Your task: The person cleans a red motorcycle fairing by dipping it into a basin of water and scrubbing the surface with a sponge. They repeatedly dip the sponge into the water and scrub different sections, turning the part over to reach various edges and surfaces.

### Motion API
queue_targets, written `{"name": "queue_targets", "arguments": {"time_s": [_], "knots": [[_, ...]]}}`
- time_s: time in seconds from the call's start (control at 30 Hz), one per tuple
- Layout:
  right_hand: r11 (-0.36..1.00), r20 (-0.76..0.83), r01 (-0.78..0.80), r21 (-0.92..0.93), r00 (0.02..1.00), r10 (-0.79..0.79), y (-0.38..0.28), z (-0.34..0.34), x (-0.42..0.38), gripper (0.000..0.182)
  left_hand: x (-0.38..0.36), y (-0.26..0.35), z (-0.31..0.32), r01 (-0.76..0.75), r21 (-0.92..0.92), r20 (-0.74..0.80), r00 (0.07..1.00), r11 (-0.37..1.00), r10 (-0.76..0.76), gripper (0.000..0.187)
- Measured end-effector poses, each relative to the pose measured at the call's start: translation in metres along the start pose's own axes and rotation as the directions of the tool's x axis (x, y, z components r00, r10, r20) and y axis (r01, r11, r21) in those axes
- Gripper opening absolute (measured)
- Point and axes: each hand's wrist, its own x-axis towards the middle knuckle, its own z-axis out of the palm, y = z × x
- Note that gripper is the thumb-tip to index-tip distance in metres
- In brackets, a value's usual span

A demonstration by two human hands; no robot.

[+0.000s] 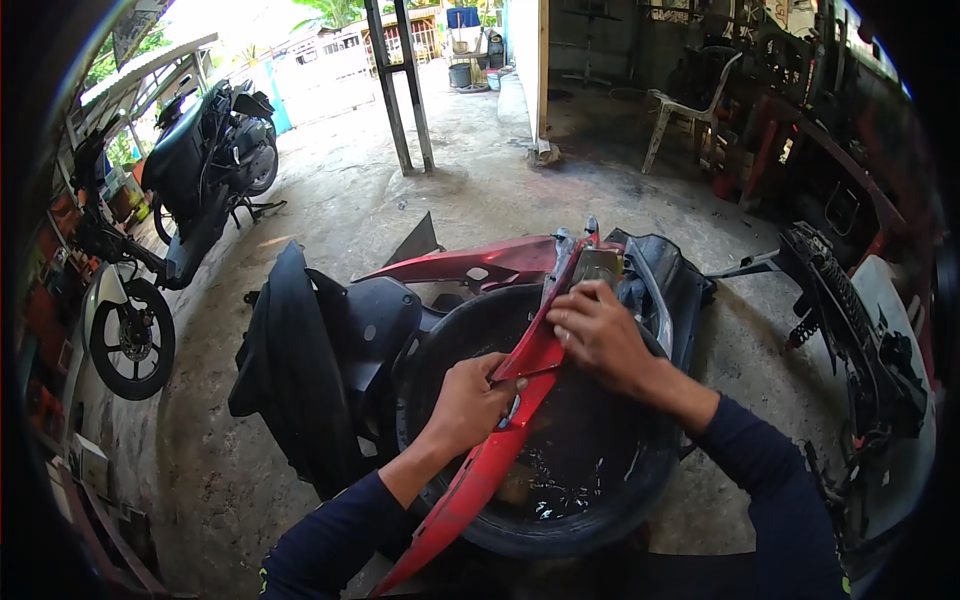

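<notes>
A long red motorcycle body panel (487, 470) slants across a round black basin (615, 515) with dark water in it. My left hand (470, 400) is closed around the panel's middle, with the thumb lying over its edge. At the panel's upper end, my right hand (605, 335) has its fingers curled and pressed against the surface; whatever may be inside them is hidden. Just beyond those fingers sits a clear, yellowish part (600, 265). Another red panel (470, 262) lies behind the basin's rim.
Black plastic motorcycle parts (290, 370) stand left of the basin, and a dark part (680, 300) lies to its right. A partly stripped motorcycle (205, 150) is parked at left. Metal posts (400, 90) and a plastic chair (690, 110) are farther back. More body parts (870, 340) stand at right.
</notes>
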Motion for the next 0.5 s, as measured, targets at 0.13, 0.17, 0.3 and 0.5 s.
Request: {"name": "queue_targets", "arguments": {"time_s": [0.13,0.17,0.3,0.5], "knots": [[0.990,0.025,0.133,0.043,0.991,-0.134,-0.035,-0.002,-0.010,0.027,0.003,-0.005,0.001,-0.041,-0.017,-0.013,0.999,0.999,0.041,0.019],[0.995,0.030,0.096,0.031,0.995,-0.097,-0.027,-0.002,-0.010,0.027,0.002,-0.005,0.002,-0.037,-0.018,-0.010,0.999,0.999,0.037,0.019],[1.000,0.004,0.002,0.016,1.000,-0.002,0.000,-0.001,-0.003,0.028,0.003,-0.005,0.001,0.029,-0.086,0.011,1.000,0.996,-0.028,0.019],[0.994,0.036,0.047,0.097,0.998,-0.051,-0.006,-0.001,-0.001,0.026,0.000,-0.003,-0.004,0.084,-0.250,0.059,0.996,0.965,-0.072,0.024]]}}
